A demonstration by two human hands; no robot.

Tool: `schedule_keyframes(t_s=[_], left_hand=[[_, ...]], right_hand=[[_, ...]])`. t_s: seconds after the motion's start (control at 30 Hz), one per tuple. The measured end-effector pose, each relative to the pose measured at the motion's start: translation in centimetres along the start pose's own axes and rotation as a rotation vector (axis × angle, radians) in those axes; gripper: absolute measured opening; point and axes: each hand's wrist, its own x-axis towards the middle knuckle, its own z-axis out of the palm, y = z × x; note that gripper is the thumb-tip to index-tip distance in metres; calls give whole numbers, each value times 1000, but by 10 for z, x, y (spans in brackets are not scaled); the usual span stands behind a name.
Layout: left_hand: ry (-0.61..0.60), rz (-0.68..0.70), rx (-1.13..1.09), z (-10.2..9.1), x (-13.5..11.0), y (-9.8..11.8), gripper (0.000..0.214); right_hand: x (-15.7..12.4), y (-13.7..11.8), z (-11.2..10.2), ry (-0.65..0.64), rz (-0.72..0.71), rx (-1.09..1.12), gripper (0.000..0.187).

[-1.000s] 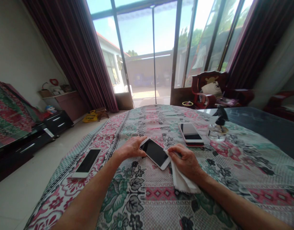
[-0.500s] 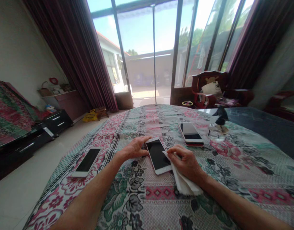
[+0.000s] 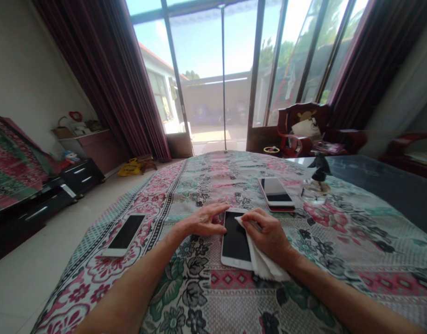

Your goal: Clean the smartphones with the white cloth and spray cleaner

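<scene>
Flowery tablecloth (image 3: 230,304) spreads below me; on it lies a phone (image 3: 235,241), black-screened and white-rimmed. My left hand (image 3: 207,220) is loosely open, thumb and fingers parted at the phone's upper left edge. My right hand (image 3: 268,233) pinches a white cloth (image 3: 266,266), hiding the phone's upper right corner; that palm is out of sight.

3 white smartphones (image 3: 236,241) (image 3: 126,232) (image 3: 275,190), 1 red-edged slab (image 3: 286,210), 1 white cloth (image 3: 267,265), 1 glass vessel (image 3: 313,195), 2 hands (image 3: 203,220) (image 3: 265,229), 2 purple curtains (image 3: 109,79) (image 3: 384,60).
</scene>
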Motion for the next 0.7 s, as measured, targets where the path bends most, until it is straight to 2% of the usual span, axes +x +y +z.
schedule_keyframes(t_s=[0.1,0.17,0.4,0.53,0.7], left_hand=[[-48,-20,-6,-2,-1,-1,80],[-80,-25,-15,-4,-2,-1,85],[-149,-31,-39,-8,-4,-2,99],[-150,-30,-52,-8,-4,0,99],[-158,-24,-69,-9,-3,1,102]], right_hand=[[-1,-5,-6,-170,-56,-48,12],[-3,-11,-10,-258,-89,-90,18],[-13,-38,-7,-468,-192,-80,25],[-10,-31,-2,-445,-221,-99,25],[5,-2,-1,-264,-181,-167,24]])
